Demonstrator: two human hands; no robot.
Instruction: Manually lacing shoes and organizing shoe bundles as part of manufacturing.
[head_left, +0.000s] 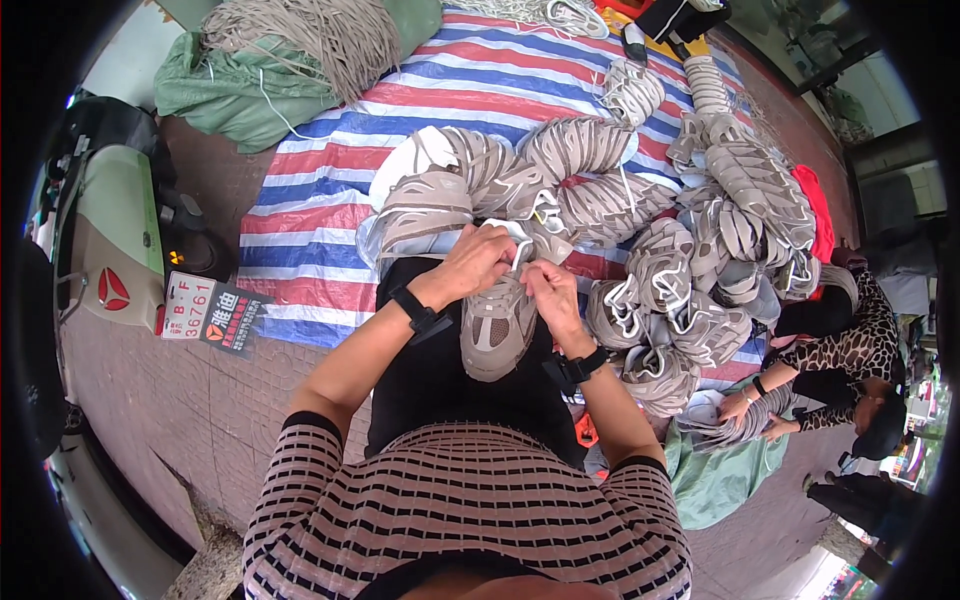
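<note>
On my lap lies a grey-beige sneaker upper (493,345), its toe toward me. My left hand (477,262) grips it near the collar and tongue, fingers bent around the edge. At the right side of the lacing area, my right hand (553,298) has its thumb and finger pinched together. What lies between those fingertips is too small to make out. Just beyond my hands, rows of nested uppers (430,210) in the same grey-beige rest on a striped sheet (300,250).
More stacked uppers (700,260) crowd the right. Back left, a green sack (225,105) bears a heap of beige laces (305,40). A pale green scooter (125,235) stands at left. At far right, another person's hands (740,402) touch grey bundled pieces above a green bag (725,475).
</note>
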